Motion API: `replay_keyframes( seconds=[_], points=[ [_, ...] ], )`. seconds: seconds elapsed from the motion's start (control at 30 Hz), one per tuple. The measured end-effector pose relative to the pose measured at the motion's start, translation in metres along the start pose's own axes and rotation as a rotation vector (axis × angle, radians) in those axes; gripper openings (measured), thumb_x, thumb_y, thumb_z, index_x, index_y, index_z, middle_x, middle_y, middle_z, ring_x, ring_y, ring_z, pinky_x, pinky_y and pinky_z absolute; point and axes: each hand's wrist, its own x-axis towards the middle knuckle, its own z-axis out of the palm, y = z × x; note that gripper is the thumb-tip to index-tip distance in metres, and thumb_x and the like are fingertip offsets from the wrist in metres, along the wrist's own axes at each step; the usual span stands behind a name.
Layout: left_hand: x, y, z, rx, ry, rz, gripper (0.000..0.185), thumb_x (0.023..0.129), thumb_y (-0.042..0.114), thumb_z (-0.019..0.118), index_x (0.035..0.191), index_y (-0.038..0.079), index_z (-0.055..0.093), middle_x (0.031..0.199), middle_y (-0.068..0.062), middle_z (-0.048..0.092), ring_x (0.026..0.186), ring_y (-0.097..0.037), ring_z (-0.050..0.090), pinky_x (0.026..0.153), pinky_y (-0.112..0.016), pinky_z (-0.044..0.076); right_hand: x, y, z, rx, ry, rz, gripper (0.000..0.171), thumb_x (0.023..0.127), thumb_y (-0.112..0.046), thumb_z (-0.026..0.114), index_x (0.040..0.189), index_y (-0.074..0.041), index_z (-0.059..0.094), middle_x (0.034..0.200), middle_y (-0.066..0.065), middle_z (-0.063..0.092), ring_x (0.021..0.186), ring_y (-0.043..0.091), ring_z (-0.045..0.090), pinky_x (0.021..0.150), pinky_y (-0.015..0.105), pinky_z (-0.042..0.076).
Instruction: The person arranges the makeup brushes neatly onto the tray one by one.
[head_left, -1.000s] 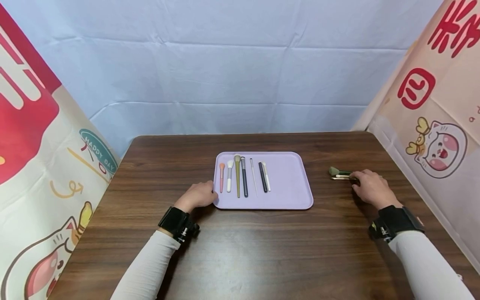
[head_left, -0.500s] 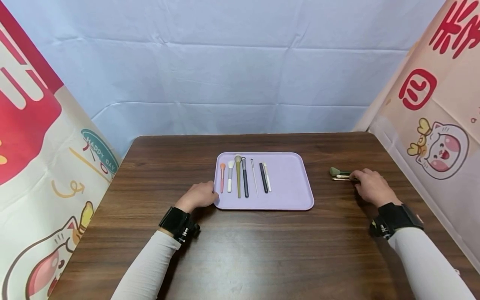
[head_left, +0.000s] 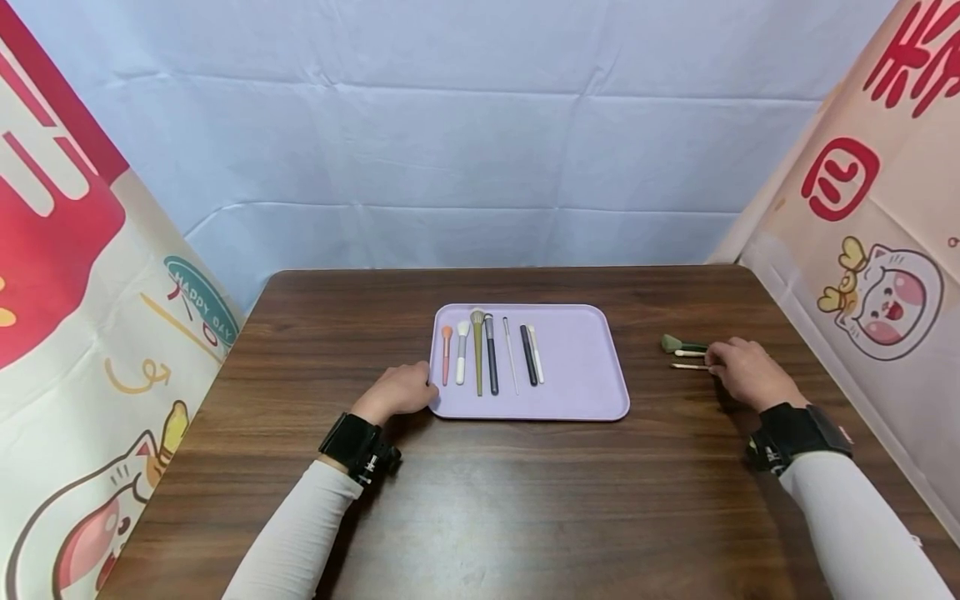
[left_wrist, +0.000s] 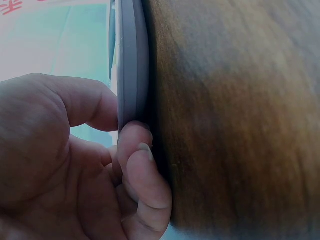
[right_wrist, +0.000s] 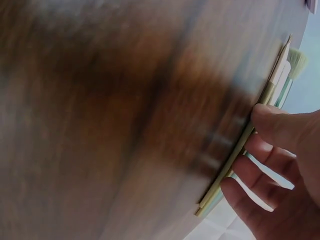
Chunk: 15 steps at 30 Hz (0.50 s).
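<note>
My left hand [head_left: 396,389] grips the left edge of the lilac tray [head_left: 577,392], thumb over the rim and curled fingers beneath it in the left wrist view. At the table's right side, my right hand [head_left: 750,372] pinches a thin makeup brush [head_left: 687,367] with a pale tip and a golden handle [right_wrist: 227,165]. Just beyond it lie a green makeup brush [head_left: 678,343] with a bushy head and a brush with a pale end [head_left: 688,354]. Their handles are partly hidden by my right hand.
Several makeup brushes lie side by side on the tray, among them a pink one [head_left: 446,358], an olive one [head_left: 478,354] and a black one [head_left: 528,357]. The dark wooden table [head_left: 525,500] borders printed cloth [head_left: 870,333] on the right and a pale backdrop [head_left: 465,150] behind.
My right hand has drawn the thin brush slightly toward me and to the right, opening a gap from the other two. The left hand keeps its grip on the tray.
</note>
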Motion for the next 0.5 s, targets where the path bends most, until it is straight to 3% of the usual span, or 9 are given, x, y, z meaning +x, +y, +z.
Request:
replay_keyframes(
  seconds=[0.23,0.5],
  points=[
    [-0.0016,0.0005,-0.0006,-0.002,0.002,0.005,0.032,0.092,0.020,0.054,0.115,-0.002,0.060,0.095,-0.011,0.064,0.079,-0.026,0.057,0.074,-0.039,0.048,0.0003,0.0009,0.0017,0.006,-0.041,0.005,0.009,0.090,0.004,0.064,0.087,0.001,0.056,0.082,0.016,0.053,0.077,0.035,0.053,0.070,0.052,0.044],
    [-0.0020,0.0011,-0.0023,-0.003,-0.002,0.001,0.033,0.093,0.021,0.053,0.117,-0.002,0.060,0.096,-0.011,0.063,0.079,-0.026,0.057,0.074,-0.039,0.048,0.0011,-0.0002,0.0017,-0.010,-0.021,-0.019,0.011,0.089,0.005,0.065,0.091,0.001,0.055,0.084,0.017,0.057,0.080,0.038,0.056,0.069,0.055,0.044]
  ],
)
